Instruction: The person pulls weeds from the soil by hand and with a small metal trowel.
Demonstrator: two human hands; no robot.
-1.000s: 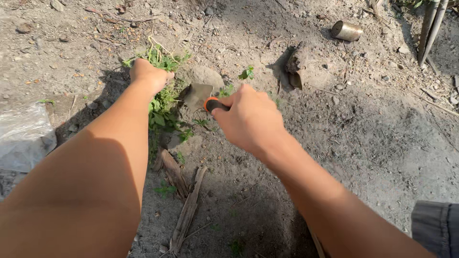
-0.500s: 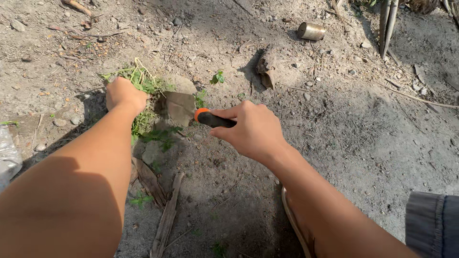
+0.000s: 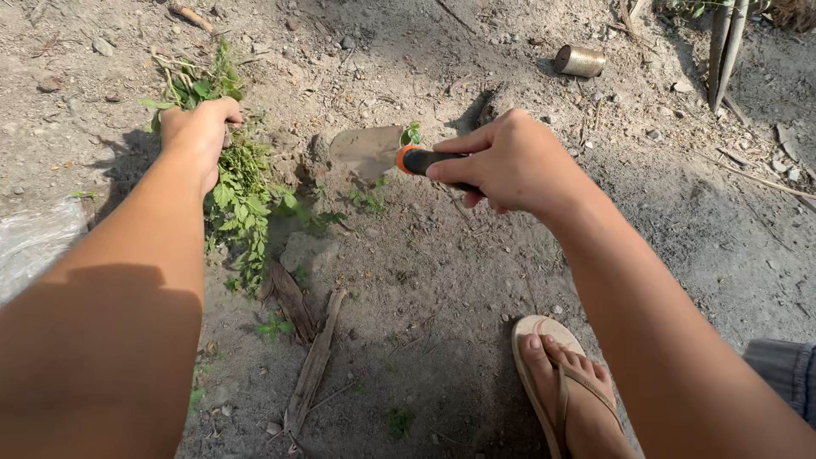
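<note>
Weeds, a leafy green bunch with pale stems and roots point(image 3: 229, 183), hung from the left hand point(image 3: 197, 129), whose fingers were closed tight around the upper stems. The roots poked out above the fist and the foliage trailed down over the dry grey soil point(image 3: 680, 229), so by the look of it this one clump was already out of the ground. The right hand point(image 3: 510, 161) was wrapped around the black, orange-collared handle of a small dirt-caked metal trowel point(image 3: 374, 151), its blade held just right of the bunch, above a patch of loosened earth. A few small green seedlings point(image 3: 367, 201) remained rooted just below the blade, so clearing seemed only partly done. Counted: one pulled bunch, one trowel, one rusty tin can point(image 3: 580, 60) far to the right of the bunch, one sandalled foot point(image 3: 565, 387), and two strips of dry bark point(image 3: 306, 340) below the bunch.
</note>
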